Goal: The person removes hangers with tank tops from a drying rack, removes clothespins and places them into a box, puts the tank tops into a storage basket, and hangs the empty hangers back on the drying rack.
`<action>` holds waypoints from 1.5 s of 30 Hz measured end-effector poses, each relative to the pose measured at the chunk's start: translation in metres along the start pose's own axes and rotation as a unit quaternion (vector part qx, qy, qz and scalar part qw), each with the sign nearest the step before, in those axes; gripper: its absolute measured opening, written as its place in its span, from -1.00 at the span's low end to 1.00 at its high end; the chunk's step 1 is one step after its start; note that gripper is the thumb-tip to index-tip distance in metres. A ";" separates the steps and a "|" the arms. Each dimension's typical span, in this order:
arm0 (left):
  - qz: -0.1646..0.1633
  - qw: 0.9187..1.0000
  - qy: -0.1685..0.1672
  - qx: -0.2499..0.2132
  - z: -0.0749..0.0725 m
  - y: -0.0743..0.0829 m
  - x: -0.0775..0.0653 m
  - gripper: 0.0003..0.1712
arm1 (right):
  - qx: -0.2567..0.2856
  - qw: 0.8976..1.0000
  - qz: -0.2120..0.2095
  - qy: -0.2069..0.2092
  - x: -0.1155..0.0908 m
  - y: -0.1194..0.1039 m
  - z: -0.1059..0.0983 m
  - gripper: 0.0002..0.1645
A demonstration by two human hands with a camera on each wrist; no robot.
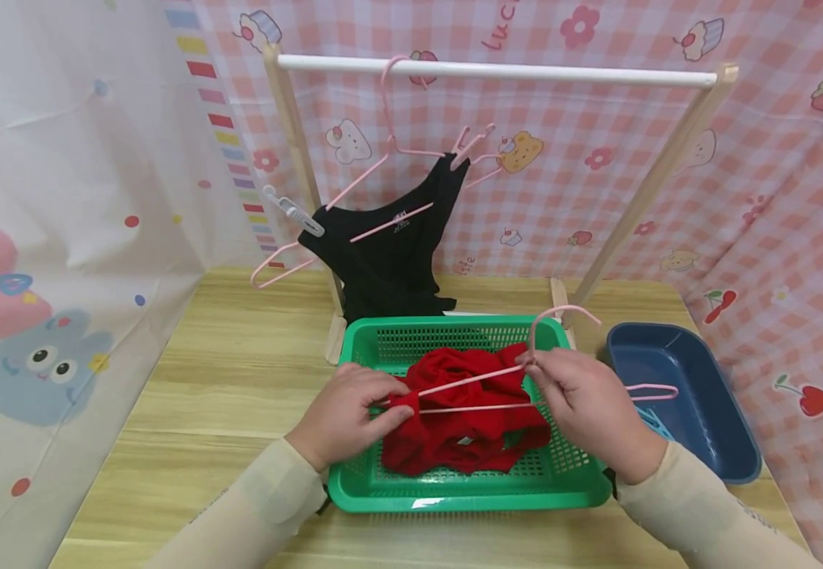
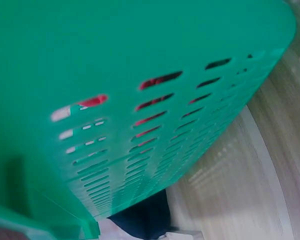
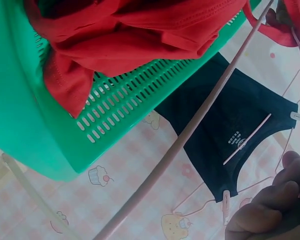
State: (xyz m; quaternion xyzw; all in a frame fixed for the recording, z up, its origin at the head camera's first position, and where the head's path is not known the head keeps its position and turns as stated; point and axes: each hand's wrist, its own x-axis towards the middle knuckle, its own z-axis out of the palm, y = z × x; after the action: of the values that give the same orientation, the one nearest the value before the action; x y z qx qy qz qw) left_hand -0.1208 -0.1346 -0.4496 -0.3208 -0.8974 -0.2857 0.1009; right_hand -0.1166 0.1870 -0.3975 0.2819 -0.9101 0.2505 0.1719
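Over the green basket (image 1: pixel 468 503), my right hand (image 1: pixel 589 403) grips a pink hanger (image 1: pixel 470 380) near the base of its hook. My left hand (image 1: pixel 355 411) pinches the strap of a red garment (image 1: pixel 464 442) around the hanger's left end. Most of that garment lies crumpled inside the basket. In the right wrist view the red cloth (image 3: pixel 140 35) hangs over the basket's rim, and the hanger bar (image 3: pixel 190 127) crosses the picture. Only the basket's slotted side (image 2: pixel 140 30) fills the left wrist view; the left hand is hardly visible there.
Behind the basket, a black top (image 1: pixel 397 245) hangs from another pink hanger on a white rod (image 1: pixel 525 73), held by a grey clip (image 1: pixel 301 216) and a pink clip (image 1: pixel 470 146). At the right stands a dark blue tray (image 1: pixel 703 419) with light blue clips (image 1: pixel 655 423).
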 end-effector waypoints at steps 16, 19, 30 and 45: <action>-0.011 0.999 -0.030 0.020 0.000 -0.001 0.000 -0.73 | 0.000 1.000 0.016 0.024 0.004 0.000 -0.002 -0.92; -0.016 0.999 -0.037 0.028 0.000 -0.001 -0.001 -0.74 | -0.005 0.999 0.023 0.041 0.006 0.000 -0.002 -0.96; -0.052 0.995 -0.075 0.050 0.004 -0.006 -0.006 -0.77 | -0.029 0.995 0.015 0.089 0.013 0.006 -0.006 -0.90; -0.049 0.987 -0.099 0.114 0.017 -0.014 -0.010 -0.83 | -0.048 0.990 -0.016 0.131 0.024 0.013 -0.015 -0.86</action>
State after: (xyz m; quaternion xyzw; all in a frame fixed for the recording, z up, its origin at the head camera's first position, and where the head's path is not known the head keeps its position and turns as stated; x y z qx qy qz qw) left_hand -0.1219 -0.1385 -0.4737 -0.2899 -0.9442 -0.1529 0.0333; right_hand -0.1407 0.1946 -0.3790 0.2520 -0.8861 0.2383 0.3074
